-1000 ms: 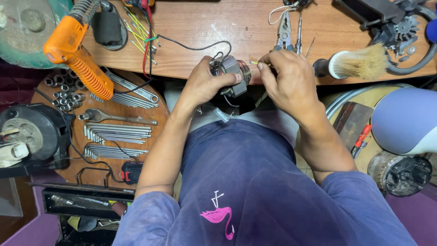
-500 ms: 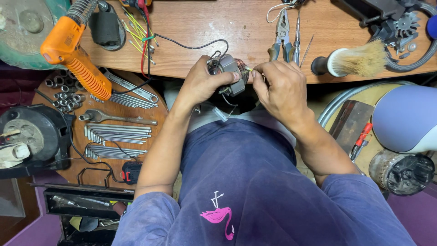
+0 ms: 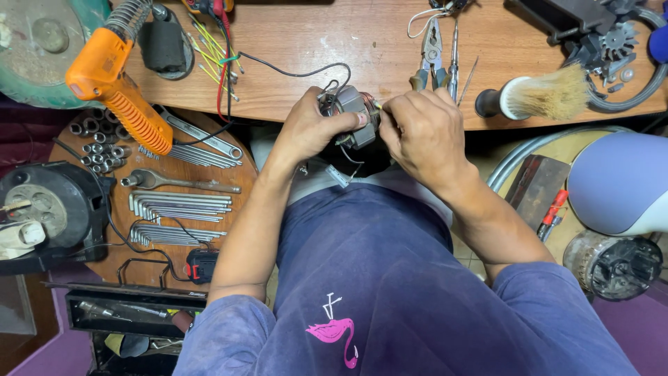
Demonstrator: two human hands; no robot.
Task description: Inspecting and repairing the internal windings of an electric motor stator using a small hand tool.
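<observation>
My left hand (image 3: 311, 131) grips a small grey electric motor stator (image 3: 353, 111) with copper windings and thin wires, held at the front edge of the wooden workbench (image 3: 362, 42). A black wire runs from the motor back over the bench. My right hand (image 3: 421, 132) is closed against the motor's right side, fingertips pinching something small there that I cannot make out. Both forearms reach out from my lap, which is covered by blue shorts.
An orange soldering gun (image 3: 115, 87) lies at the left. Pliers (image 3: 431, 52) and a brush (image 3: 539, 97) rest on the bench. A round wooden board (image 3: 163, 202) holds wrenches, hex keys and sockets. A black cable reel (image 3: 42, 216) sits far left, a grey appliance housing (image 3: 619, 184) right.
Both hands have kept hold of the motor and shifted slightly toward the bench. My right hand's fingers have drawn in closer against the motor's right side.
</observation>
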